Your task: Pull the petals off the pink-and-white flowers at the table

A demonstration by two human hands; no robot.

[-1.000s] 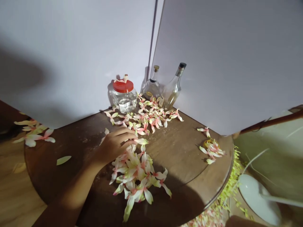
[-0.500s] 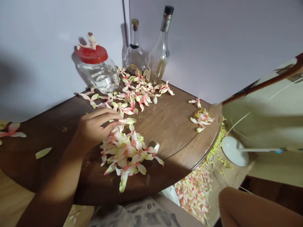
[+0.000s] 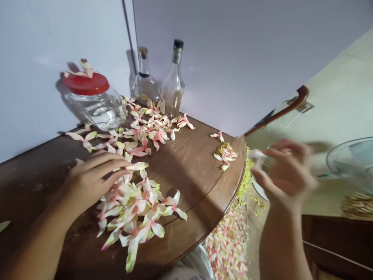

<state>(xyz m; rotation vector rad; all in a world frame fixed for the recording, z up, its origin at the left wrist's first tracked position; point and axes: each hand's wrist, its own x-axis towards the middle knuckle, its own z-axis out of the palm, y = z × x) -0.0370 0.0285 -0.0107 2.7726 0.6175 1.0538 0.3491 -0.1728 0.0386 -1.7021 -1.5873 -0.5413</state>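
Observation:
My left hand rests over the near pile of flowers, its fingers closed in a pinch on a pink-and-white flower whose petal sticks out past the fingertips. To the right, beyond the table's edge, my right hand is raised and smeared by motion. Its thumb and fingers close on a small whitish thing, too blurred to name. Farther back on the table lies a second spread of the same flowers.
On the wooden table stand a red-lidded clear jar and two glass bottles, one corked, one black-capped. A yellow ring-like item lies under flowers at right. Many petals cover a surface below the edge.
My right hand has come into view at the right, holding a small whitish thing. The view has shifted, so the table sits farther left and lower. My left hand stays at the same flower.

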